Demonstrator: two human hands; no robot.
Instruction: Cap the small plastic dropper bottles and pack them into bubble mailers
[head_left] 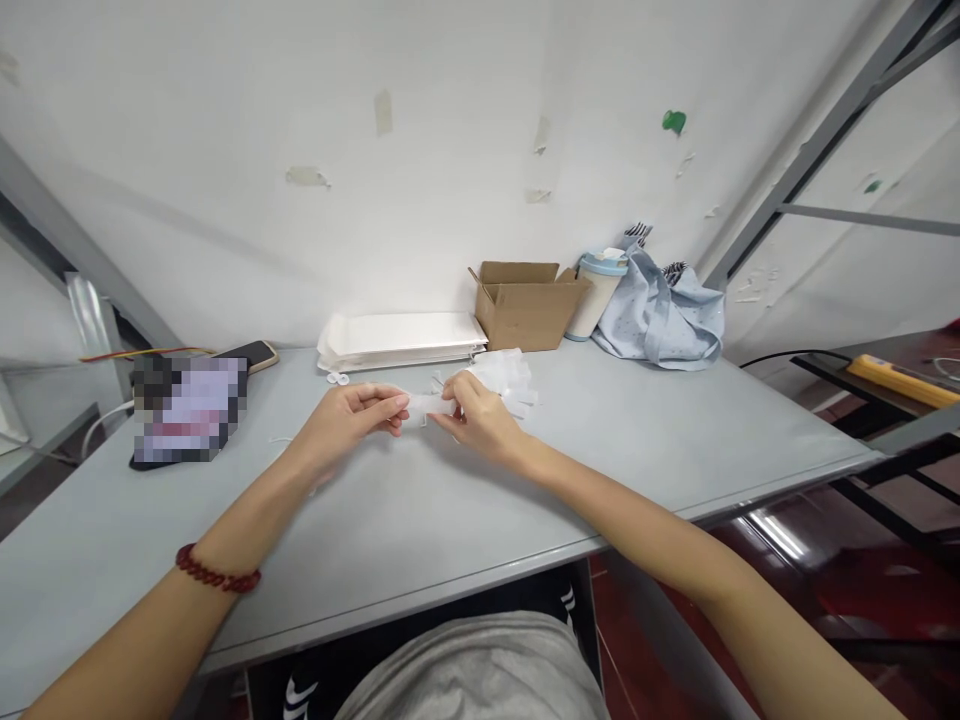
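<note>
Between my two hands, just above the grey tabletop, stretches a small whitish, see-through strip (429, 402). My left hand (360, 415), a red beaded bracelet on its wrist, pinches the strip's left end between thumb and fingers. The right end sits in the closed fingers of my right hand (480, 415). Thin white bits show close to the fingertips. Just behind my right hand lies a loose pile of thin white translucent pieces (514, 378), partly covered by that hand. What exactly the strip is cannot be made out.
Along the wall stand a stack of flat white packets (405, 338), an open cardboard box (529, 315), a lidded cup (596, 295) and a light blue cloth bag (660, 315). Small white discs (337, 379) lie before the packets. At left is a phone (251, 356) beside a blurred-out object (191, 410).
</note>
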